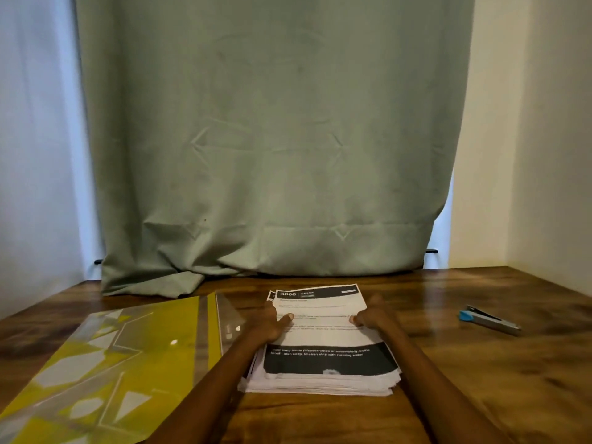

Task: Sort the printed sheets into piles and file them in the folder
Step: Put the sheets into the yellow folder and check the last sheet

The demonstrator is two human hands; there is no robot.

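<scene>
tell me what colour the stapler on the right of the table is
Blue and grey metal stapler, clearest in the head view.

Dark wooden table (480, 363) with a glossy grain, grey-green curtain (272, 139) hanging behind it with its hem bunched on the tabletop, sheer white drape (35, 155) glowing with daylight at left, cream wall (528, 139) at right

Head view: looks forward-down over table (448, 363), close, toward curtain (272, 139).
</scene>
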